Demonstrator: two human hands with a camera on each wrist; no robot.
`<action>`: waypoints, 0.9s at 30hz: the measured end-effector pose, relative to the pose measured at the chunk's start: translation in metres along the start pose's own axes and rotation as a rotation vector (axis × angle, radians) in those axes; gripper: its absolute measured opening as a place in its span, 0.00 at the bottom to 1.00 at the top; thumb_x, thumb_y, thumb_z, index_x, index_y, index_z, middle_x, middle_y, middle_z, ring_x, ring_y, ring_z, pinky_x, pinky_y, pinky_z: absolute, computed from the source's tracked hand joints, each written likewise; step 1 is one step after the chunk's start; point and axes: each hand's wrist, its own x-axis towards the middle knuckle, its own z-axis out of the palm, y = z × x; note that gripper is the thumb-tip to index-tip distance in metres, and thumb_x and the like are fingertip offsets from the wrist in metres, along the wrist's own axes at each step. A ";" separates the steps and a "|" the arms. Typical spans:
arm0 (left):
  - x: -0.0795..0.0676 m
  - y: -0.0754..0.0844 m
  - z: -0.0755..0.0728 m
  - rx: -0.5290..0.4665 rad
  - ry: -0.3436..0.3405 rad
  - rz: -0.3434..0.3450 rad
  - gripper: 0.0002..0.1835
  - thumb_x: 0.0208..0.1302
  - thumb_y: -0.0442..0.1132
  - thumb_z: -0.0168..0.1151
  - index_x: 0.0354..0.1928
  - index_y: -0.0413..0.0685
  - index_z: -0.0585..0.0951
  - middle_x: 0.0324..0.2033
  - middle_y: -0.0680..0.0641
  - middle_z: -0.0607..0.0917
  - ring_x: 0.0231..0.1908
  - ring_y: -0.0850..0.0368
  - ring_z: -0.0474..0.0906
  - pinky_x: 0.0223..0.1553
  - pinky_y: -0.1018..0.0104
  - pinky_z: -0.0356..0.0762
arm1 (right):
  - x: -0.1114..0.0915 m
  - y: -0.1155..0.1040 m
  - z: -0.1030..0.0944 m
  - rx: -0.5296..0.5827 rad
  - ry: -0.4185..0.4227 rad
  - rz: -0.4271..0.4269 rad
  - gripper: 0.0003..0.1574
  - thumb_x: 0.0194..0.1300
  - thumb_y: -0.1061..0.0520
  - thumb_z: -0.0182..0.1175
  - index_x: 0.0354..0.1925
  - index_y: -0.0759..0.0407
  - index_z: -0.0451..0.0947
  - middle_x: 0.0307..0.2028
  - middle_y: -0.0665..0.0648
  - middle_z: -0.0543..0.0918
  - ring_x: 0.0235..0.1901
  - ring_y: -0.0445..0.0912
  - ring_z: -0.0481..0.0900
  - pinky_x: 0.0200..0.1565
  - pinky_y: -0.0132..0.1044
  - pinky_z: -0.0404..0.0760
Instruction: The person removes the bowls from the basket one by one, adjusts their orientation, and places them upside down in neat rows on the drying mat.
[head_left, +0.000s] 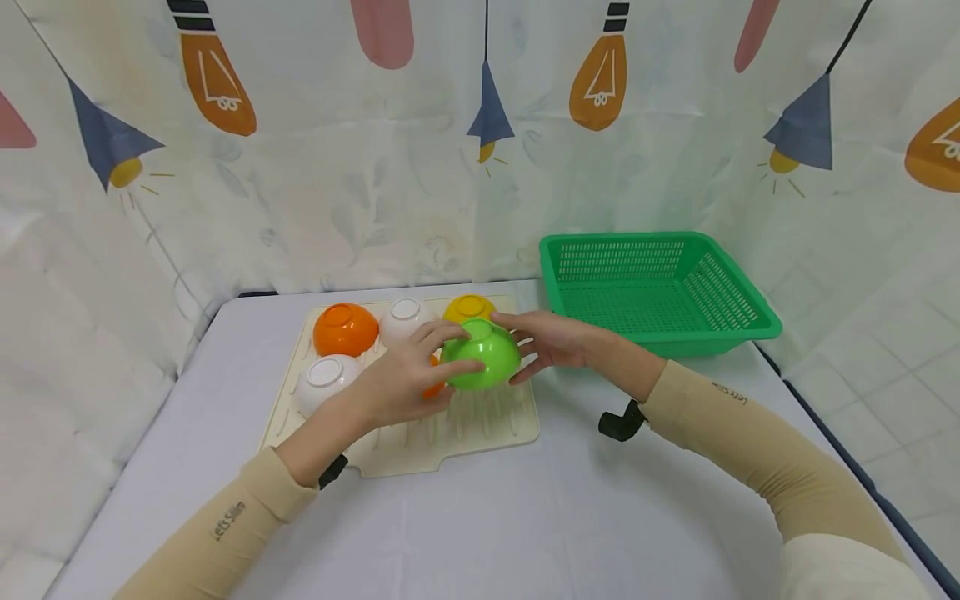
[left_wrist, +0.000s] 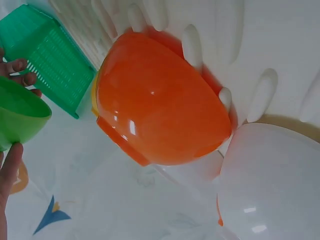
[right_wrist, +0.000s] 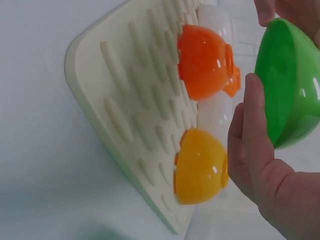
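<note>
A light green bowl [head_left: 487,354] is held up over the ridged cream drying mat [head_left: 480,421], its foot ring upward. My left hand [head_left: 401,379] grips it from the left, thumb along the side and fingers near the foot. My right hand [head_left: 558,337] holds its other side, with fingers [right_wrist: 254,100] at the rim in the right wrist view. Upside down on the mat are an orange bowl [head_left: 345,329], a white bowl [head_left: 327,379], another white bowl [head_left: 405,317] and a yellow bowl [head_left: 468,307]. Another orange bowl [left_wrist: 160,100] is mostly hidden behind my left hand in the head view.
A green plastic basket [head_left: 660,337] with slotted walls stands at the back right of the table [head_left: 480,533], which has a white cover. A patterned curtain [head_left: 420,192] hangs behind it. Black pieces of the wrist gear [head_left: 622,423] show beneath both forearms.
</note>
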 end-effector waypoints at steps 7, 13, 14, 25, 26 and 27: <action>0.002 0.002 0.004 0.105 -0.011 0.107 0.27 0.47 0.27 0.67 0.52 0.54 0.84 0.55 0.36 0.78 0.57 0.37 0.74 0.54 0.51 0.81 | -0.002 -0.001 0.000 -0.038 0.000 0.011 0.33 0.77 0.44 0.58 0.66 0.67 0.71 0.62 0.63 0.75 0.56 0.58 0.81 0.53 0.58 0.82; 0.000 0.002 0.004 0.138 -0.058 0.120 0.29 0.47 0.26 0.71 0.54 0.55 0.84 0.57 0.36 0.76 0.59 0.36 0.72 0.55 0.52 0.81 | -0.004 -0.002 0.002 -0.059 0.014 0.013 0.35 0.74 0.46 0.60 0.67 0.68 0.69 0.63 0.63 0.74 0.54 0.57 0.81 0.51 0.55 0.84; 0.000 0.002 0.005 0.138 -0.060 0.121 0.29 0.47 0.26 0.72 0.54 0.55 0.84 0.57 0.36 0.76 0.59 0.36 0.72 0.55 0.52 0.81 | -0.004 -0.002 0.002 -0.060 0.018 0.013 0.34 0.74 0.47 0.60 0.67 0.68 0.69 0.63 0.63 0.74 0.54 0.57 0.82 0.50 0.55 0.85; -0.002 0.005 0.014 -0.082 -0.090 -0.177 0.30 0.57 0.36 0.78 0.62 0.50 0.78 0.66 0.33 0.69 0.65 0.37 0.68 0.52 0.53 0.83 | 0.000 0.002 0.002 -0.087 0.096 0.028 0.33 0.74 0.51 0.61 0.67 0.69 0.68 0.64 0.64 0.72 0.54 0.58 0.80 0.47 0.53 0.86; -0.002 0.005 0.015 -0.119 -0.091 -0.243 0.32 0.58 0.40 0.78 0.63 0.51 0.76 0.67 0.33 0.67 0.65 0.37 0.68 0.50 0.52 0.84 | 0.000 0.003 0.002 -0.086 0.102 0.029 0.34 0.73 0.51 0.61 0.68 0.69 0.67 0.65 0.64 0.71 0.54 0.58 0.80 0.46 0.53 0.87; -0.002 0.006 0.015 -0.146 -0.093 -0.302 0.33 0.58 0.44 0.79 0.65 0.52 0.75 0.68 0.34 0.66 0.66 0.37 0.67 0.50 0.51 0.84 | 0.001 0.003 0.003 -0.084 0.108 0.030 0.36 0.73 0.51 0.61 0.69 0.70 0.66 0.65 0.64 0.71 0.55 0.58 0.79 0.46 0.53 0.87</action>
